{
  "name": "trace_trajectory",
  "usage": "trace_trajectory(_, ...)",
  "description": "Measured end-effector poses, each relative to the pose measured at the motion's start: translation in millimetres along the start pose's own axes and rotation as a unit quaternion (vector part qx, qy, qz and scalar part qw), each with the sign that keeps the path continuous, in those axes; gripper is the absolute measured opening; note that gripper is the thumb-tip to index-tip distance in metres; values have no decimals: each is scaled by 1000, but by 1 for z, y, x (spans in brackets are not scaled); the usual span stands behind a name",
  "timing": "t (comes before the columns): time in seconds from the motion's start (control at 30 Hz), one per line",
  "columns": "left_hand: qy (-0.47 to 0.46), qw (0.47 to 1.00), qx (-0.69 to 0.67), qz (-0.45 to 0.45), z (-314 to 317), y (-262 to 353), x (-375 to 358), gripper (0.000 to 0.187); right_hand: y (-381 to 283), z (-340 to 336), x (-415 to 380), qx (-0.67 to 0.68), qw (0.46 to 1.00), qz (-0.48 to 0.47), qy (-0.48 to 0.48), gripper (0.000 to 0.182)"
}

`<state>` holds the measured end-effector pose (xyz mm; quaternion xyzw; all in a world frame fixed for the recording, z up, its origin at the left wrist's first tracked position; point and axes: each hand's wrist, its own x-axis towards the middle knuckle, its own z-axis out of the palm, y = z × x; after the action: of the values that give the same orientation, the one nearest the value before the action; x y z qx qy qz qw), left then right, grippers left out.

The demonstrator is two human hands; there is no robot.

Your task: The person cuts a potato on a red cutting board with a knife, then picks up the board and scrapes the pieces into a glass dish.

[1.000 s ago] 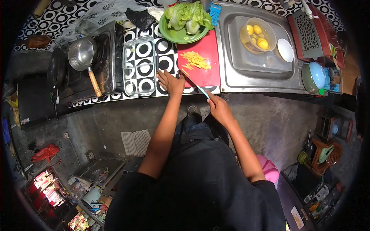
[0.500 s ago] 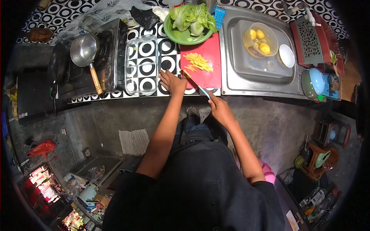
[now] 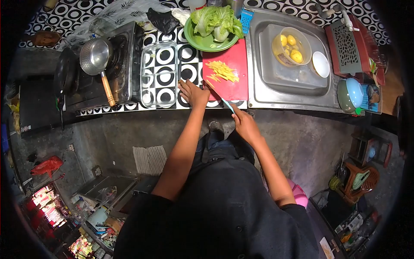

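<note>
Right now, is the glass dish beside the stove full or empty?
Empty: the glass dish shows only the counter's black-and-white pattern through its clear base.

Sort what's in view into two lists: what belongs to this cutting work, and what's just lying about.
Cutting work:
- knife, in the right hand
- left hand, beside the board
- red board
- yellow strips
- perhaps the tub's yellow pieces

Apparently just lying about:
- pan
- glass dish
- black bag
- white bowl
- greens
</note>
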<state>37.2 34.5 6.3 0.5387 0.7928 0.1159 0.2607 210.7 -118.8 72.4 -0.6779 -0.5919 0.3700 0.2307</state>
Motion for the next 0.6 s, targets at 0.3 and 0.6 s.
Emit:
trace_trajectory(0.3, 2, 999, 40, 0, 4, -4, 3, 96, -4, -4, 4, 3, 1000, 5, -13, 47)
trace_trajectory(0.6, 17, 999, 32, 9, 5, -4, 2, 92, -7, -1, 10, -12, 1000, 1, -9, 49)
